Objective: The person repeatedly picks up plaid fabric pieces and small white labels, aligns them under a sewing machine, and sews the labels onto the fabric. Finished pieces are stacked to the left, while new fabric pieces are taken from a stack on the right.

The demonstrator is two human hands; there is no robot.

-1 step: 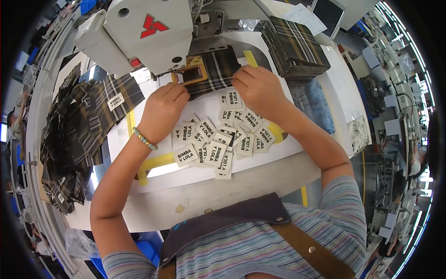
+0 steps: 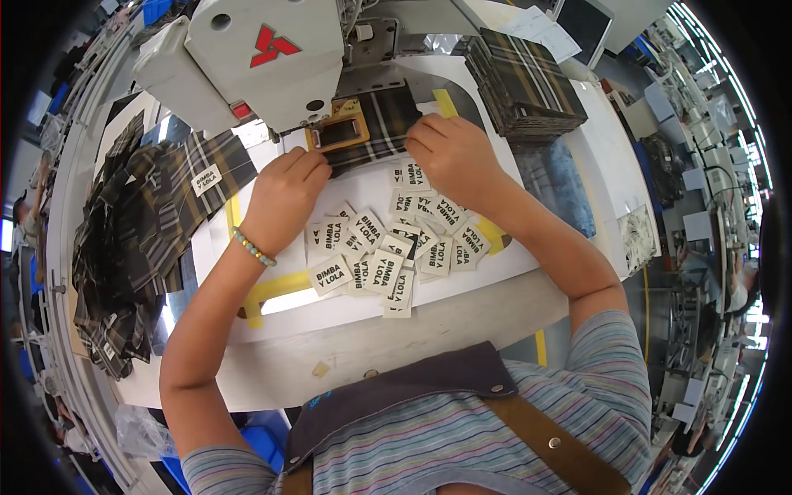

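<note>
A piece of dark plaid fabric [image 2: 386, 115] lies under the head of a white sewing machine [image 2: 264, 49], beneath a wooden-coloured clamp frame [image 2: 340, 132] with a dark opening. My left hand [image 2: 285, 194] pinches the fabric's near left corner beside the clamp. At the fabric's right edge, my right hand [image 2: 450, 157] grips it between thumb and fingers. Fingertips of both hands are partly hidden by the hands themselves. Just below the fabric, loose cream labels [image 2: 388, 268] with dark printing are scattered in an overlapping heap on the white work surface.
Crumpled plaid pieces [image 2: 140, 206], one bearing a cream label [image 2: 206, 179], spread over the table's left side. A neat stack of plaid pieces [image 2: 532, 82] stands at the back right. Yellow tape [image 2: 285, 289] marks the work surface. A tablet-like screen [image 2: 582, 29] sits at the far right.
The fabric and both my hands have shifted slightly to the left. The clamp frame and the loose labels look unmoved.
</note>
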